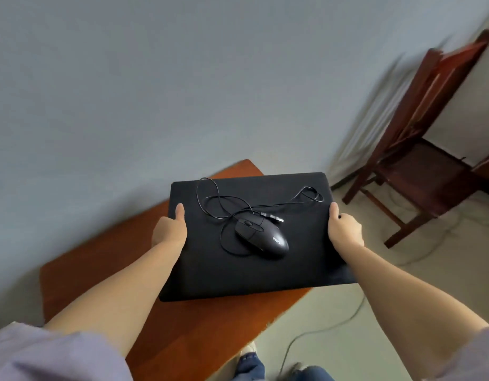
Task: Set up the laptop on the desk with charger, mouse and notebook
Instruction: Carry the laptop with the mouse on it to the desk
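Both hands are closed on the shut black laptop (254,237), the left hand (170,229) at its left edge and the right hand (345,229) at its right, thumbs laid on top. It is held over the orange-brown bench (105,270) (whether it already rests there cannot be told). With the wired mouse (262,239) and its looped cable (218,199) lying loose on the lid, the laptop should be kept level and lowered gently.

Closed laptop (254,237) between your two hands, over the desk (100,270) right edge, mouse (262,239) on its lid, chair (419,149) far right.
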Demonstrator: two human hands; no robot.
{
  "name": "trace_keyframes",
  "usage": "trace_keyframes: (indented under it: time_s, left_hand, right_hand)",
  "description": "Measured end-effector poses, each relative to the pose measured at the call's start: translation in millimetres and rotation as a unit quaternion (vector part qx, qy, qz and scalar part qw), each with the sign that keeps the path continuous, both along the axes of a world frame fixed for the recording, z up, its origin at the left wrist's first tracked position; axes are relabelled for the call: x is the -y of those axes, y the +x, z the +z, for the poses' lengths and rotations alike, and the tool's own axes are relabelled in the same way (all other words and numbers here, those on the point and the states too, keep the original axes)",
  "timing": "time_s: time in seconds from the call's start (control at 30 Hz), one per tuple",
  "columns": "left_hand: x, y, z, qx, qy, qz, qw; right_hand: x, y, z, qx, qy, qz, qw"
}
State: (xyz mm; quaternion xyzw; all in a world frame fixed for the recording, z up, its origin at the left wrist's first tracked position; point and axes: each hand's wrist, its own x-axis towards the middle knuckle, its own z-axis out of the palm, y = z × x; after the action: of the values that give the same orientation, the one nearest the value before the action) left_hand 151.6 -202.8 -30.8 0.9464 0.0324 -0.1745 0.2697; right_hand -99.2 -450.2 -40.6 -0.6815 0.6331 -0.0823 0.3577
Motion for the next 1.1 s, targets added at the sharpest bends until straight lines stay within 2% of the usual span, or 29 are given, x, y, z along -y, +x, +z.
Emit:
trace_keyframes:
  time_s: [0.23,0.47,0.8,1.1]
  left_hand:
    - [153,-77,10,-0.036,-0.047,-0.161,0.985]
    - [294,-221,5,-0.058,-0.044,-0.290,0.954]
    - [471,-432,-10,-0.093,-0.048,-0.365,0.925]
    - [664,-540,-17,-0.071,-0.058,-0.441,0.893]
  right_hand:
    - [54,-149,14,-0.010,-0.025,-0.177,0.984]
    - [90,-320,1,-0.018,-0.001,-0.320,0.947]
    - [198,-537,12,-0.061,0.000,-0.405,0.912]
    - [330,-633,-5,-0.042,0.012,-0.482,0.875]
